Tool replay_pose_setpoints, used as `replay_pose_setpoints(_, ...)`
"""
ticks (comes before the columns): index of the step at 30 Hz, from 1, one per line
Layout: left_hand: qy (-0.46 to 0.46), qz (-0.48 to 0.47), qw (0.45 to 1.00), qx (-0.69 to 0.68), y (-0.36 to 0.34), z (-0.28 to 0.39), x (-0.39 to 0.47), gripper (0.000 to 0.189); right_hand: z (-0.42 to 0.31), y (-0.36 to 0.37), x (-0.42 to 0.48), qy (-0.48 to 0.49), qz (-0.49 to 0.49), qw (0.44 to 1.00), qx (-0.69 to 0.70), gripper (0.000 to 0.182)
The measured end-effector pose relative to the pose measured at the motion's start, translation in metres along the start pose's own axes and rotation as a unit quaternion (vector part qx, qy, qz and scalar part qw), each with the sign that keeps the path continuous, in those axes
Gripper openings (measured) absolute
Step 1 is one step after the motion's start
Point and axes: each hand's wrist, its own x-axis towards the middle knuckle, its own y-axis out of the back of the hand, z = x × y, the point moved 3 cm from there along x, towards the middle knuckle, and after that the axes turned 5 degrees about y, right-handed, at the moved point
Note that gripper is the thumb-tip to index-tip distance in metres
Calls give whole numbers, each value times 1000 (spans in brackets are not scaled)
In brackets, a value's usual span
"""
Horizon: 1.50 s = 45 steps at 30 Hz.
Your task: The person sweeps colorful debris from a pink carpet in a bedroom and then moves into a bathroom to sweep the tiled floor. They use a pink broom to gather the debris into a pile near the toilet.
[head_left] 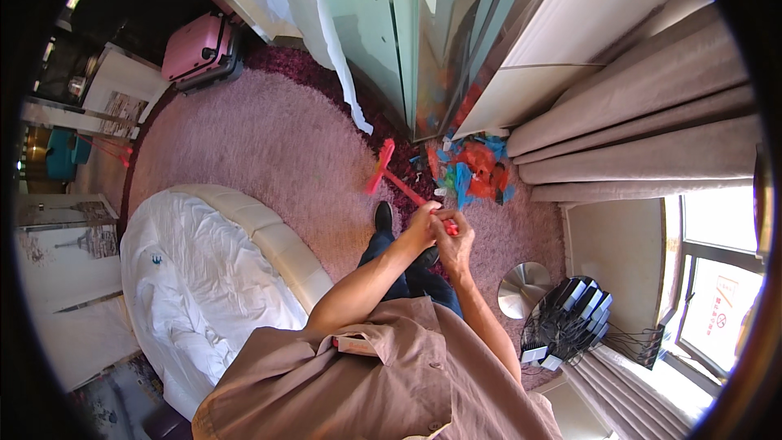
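Note:
Both hands grip the handle of a pink long-handled floor tool point(404, 187). Its narrow crosswise head point(381, 166) is over the carpet in front of my shoes; whether it is a broom or a squeegee I cannot tell. My left hand point(420, 230) wraps the handle on the head side. Close beside it, my right hand point(455, 238) holds the handle near its end, and the fingers of the two hands overlap in view. To the right of the tool's head lies a loose pile of red, blue and green plastic scraps point(479, 170) on the carpet.
A bed with rumpled white bedding point(201, 275) and a padded rim stands left. A glass-panelled cabinet point(366, 43) rises ahead, and grey-pink curtains point(623, 153) hang right. A round metal plate point(524, 289) and clustered black devices with cables point(574, 311) are lower right. A pink suitcase point(198, 49) stands far left.

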Motion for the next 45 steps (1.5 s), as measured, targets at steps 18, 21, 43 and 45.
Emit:
replay_pose_setpoints(18,-239,-110,819,511,21,88,-32,11,0,-87,31,0,69,979,-191,24)
replay_pose_setpoints(21,5,2,971,240,-14,74,-43,15,-47,-79,25,33,74,966,-245,21)
replay_pose_setpoints(43,107,-97,970,193,-44,16,30,19,-38,7,39,18,89,965,-247,16)
replay_pose_setpoints(45,176,-90,977,82,-45,-5,45,22,-48,26,37,33,69,964,-256,15)
